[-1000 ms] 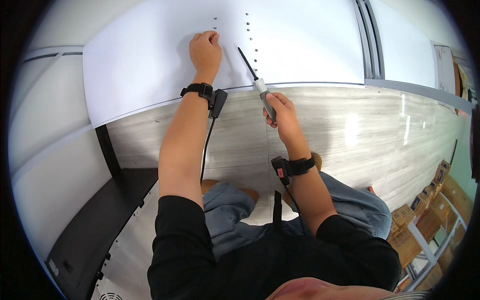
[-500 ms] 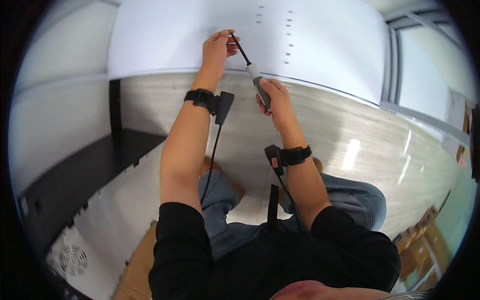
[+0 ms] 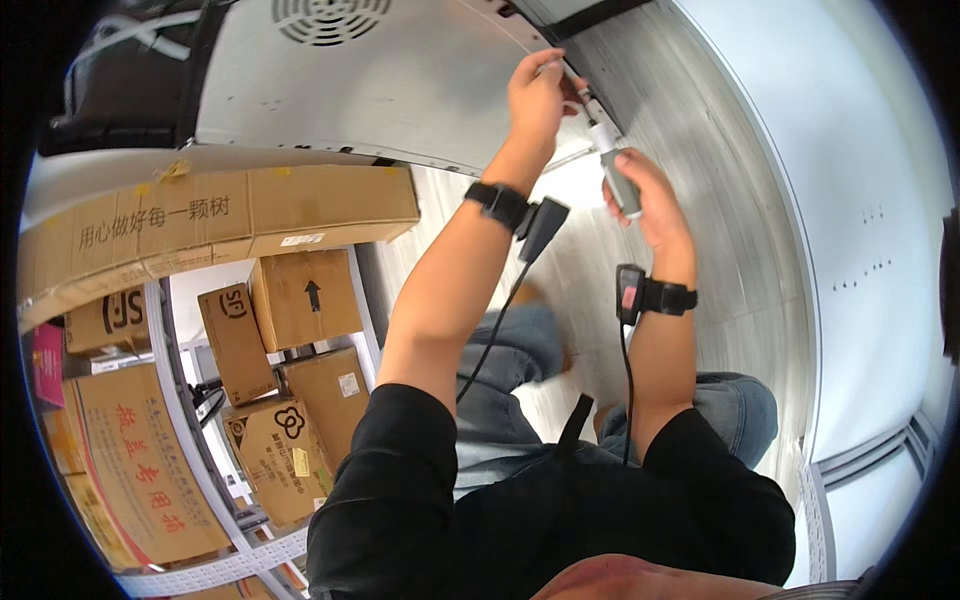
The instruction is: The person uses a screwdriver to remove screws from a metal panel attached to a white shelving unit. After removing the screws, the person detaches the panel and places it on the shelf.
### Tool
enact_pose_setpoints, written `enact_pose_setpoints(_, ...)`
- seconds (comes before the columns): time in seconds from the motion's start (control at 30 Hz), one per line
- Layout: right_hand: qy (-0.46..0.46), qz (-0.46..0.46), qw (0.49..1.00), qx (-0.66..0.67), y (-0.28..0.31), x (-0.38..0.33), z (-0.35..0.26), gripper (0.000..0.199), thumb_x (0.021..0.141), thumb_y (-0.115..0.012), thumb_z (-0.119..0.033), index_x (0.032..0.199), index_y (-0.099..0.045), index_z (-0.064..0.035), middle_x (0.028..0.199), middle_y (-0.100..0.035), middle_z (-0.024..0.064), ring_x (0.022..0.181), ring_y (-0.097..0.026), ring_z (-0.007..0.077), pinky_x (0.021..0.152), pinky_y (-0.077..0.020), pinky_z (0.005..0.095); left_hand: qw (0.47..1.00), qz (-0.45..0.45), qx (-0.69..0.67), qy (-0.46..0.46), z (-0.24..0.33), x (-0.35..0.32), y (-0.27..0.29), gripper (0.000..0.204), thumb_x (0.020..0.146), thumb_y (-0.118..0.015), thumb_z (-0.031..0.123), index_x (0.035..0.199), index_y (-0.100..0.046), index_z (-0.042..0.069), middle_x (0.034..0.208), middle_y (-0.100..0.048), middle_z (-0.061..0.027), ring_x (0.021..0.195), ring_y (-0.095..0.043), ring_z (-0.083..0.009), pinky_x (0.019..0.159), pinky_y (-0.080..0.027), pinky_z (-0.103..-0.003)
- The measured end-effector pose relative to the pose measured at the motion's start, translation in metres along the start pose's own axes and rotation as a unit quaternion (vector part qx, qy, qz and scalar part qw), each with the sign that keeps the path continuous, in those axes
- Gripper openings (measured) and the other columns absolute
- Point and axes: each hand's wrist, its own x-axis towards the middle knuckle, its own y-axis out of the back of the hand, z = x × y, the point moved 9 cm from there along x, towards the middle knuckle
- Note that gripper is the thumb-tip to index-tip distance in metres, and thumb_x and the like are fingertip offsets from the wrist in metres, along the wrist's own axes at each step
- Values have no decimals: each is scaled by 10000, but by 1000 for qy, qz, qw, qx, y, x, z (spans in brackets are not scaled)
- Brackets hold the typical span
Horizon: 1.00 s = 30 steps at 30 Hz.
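Note:
A screwdriver with a grey and white handle [image 3: 618, 180] is gripped in my right hand [image 3: 655, 195], its thumb lying along the handle. Its dark shaft slants up and left toward the edge of a large white metal panel [image 3: 420, 90] with a round slotted vent. Around the shaft's far end are the curled fingers of my left hand [image 3: 540, 100]. Those fingers hide the tip, and what they pinch is too small to make out. Both wrists wear black straps with cabled black modules.
A long cardboard box [image 3: 330, 210] lies at the left, above a metal rack [image 3: 190, 400] holding several cartons. A tall white board [image 3: 850, 180] with rows of small dark marks stands at the right. Grey wood-look floor [image 3: 740, 230] runs between them.
My view has swung left, from the white board to the vented metal panel and the cartons. Both hands have moved along with the screwdriver, which my right hand still grips.

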Motion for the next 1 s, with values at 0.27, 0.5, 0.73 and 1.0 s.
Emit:
enact_pose_setpoints(0.27,-85,-45,984,-148,-105,28,61,352,842,-468,-223,1154,-500,-64,704,-586,42,551,-523,93,403,-303,225,985,108,-129,29,-54,-23,169,256,955,-414,225,1138,-498,68,807,-597,-79,646,-605,-199,557,-466,-279)
enact_pose_setpoints(0.5,-65,-79,977,-187,-189,29,108,389,862,-553,-223,1204,-446,-73,827,-612,77,616,-555,120,486,-366,249,980,68,-169,78,-67,-22,255,265,939,-422,215,1132,-469,39,794,-594,-97,606,-601,-197,515,-456,-267)
enact_pose_setpoints(0.73,-29,-47,986,-155,-233,20,152,434,921,-513,-223,1299,-359,-77,875,-612,98,518,-527,103,425,-412,234,994,-17,-45,95,-59,-15,292,237,934,-428,174,1114,-478,29,821,-634,-104,602,-629,-175,502,-435,-239)
enact_pose_setpoints(1.0,9,-20,988,-156,-254,21,145,409,945,-465,-239,1307,-359,-80,861,-603,88,505,-470,87,417,-395,233,997,-52,-42,45,-43,0,300,206,933,-422,139,1086,-519,41,800,-655,-96,604,-616,-136,541,-465,-233)
